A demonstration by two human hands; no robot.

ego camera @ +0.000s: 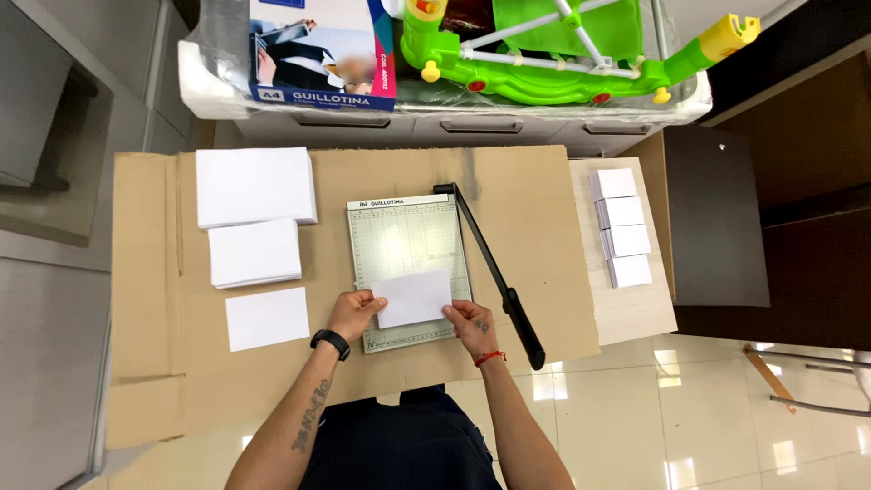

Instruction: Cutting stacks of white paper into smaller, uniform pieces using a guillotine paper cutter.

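White paper is the main material on this table. On the grey-green paper cutter (399,245), near its front edge, lies a small white sheet (414,298), a little tilted. The left hand (352,314) holds the left end of this sheet with closed fingers, and the right hand (472,323) pinches its right lower corner. The black blade arm (494,272) of the cutter is lifted away to the right side, with its handle pointing toward the person. Left of the cutter, on the brown cardboard (145,299), are three white paper stacks (256,186), from large at the back to small at the front. Right of the cutter, a row of four small card piles (621,227) stands on a pale board.
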